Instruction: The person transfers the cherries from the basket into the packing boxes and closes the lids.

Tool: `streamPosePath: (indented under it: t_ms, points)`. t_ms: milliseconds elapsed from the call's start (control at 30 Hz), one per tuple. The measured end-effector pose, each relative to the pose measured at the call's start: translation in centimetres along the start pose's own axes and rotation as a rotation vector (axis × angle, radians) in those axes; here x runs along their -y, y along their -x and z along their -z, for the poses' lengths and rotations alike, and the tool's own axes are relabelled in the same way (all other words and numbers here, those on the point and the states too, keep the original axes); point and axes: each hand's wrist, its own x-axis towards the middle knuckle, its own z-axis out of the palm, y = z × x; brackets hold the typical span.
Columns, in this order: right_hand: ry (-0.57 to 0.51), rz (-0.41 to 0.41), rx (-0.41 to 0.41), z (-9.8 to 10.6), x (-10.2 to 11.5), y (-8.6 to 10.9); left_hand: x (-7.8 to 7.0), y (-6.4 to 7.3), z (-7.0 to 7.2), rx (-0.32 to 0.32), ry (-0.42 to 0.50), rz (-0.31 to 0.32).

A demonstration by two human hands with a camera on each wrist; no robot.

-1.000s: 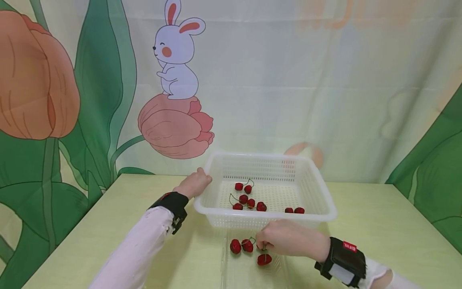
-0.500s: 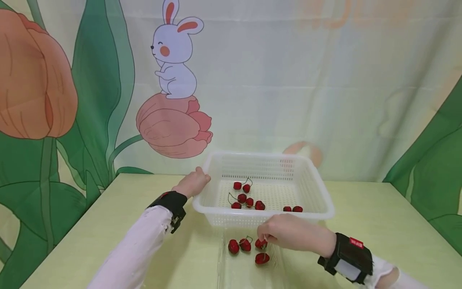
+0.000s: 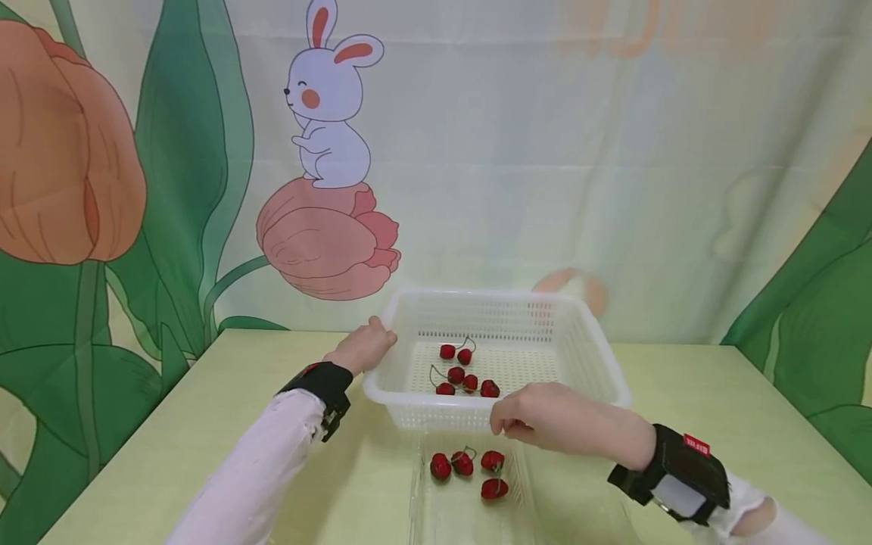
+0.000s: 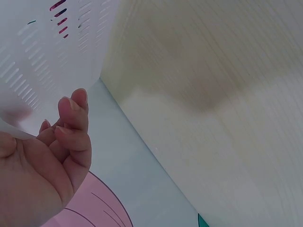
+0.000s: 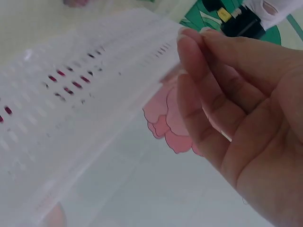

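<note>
A white plastic basket (image 3: 436, 402) with slotted sides stands on the table, several red cherries (image 3: 470, 384) on its floor. My left hand (image 3: 361, 347) holds its left rim, which in the left wrist view passes between thumb and fingers (image 4: 73, 116). In front of the basket lies a clear plastic box (image 3: 470, 522) with several cherries (image 3: 493, 489) in it, some with stems. My right hand (image 3: 555, 420) hovers above the box's far right corner, by the basket's front rim. Its fingers (image 5: 194, 61) are loosely bent with nothing between them.
The pale yellow table (image 3: 327, 492) extends to both sides of the basket. Behind it hangs a printed curtain (image 3: 477, 151) with a rabbit and tulips. A clear sheet or lid, hard to make out, lies right of the box.
My right hand has let go of a cherry in the clear box and risen toward the basket's front rim, now hiding the basket's right-hand cherries. My left hand stays on the rim.
</note>
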Motion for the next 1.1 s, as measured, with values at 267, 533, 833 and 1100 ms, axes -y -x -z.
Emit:
streamPosePath:
  t_ms: [267,533,833,1100]
  points:
    - [0.002,0.083,-0.081,3.0,-1.1,-0.3,0.1,0.0,0.1,0.006,0.005,0.006]
    - [0.001,0.053,-0.058,5.0,-2.4,-1.0,0.1,0.0,0.1,0.0,0.023,0.005]
    - [-0.035,-0.021,-0.038,6.3,-4.3,-1.7,0.2,0.0,0.0,0.004,0.007,-0.004]
    - [-0.144,-0.143,-0.006,6.7,-6.1,-2.1,-0.1,0.1,0.0,0.001,0.006,-0.006]
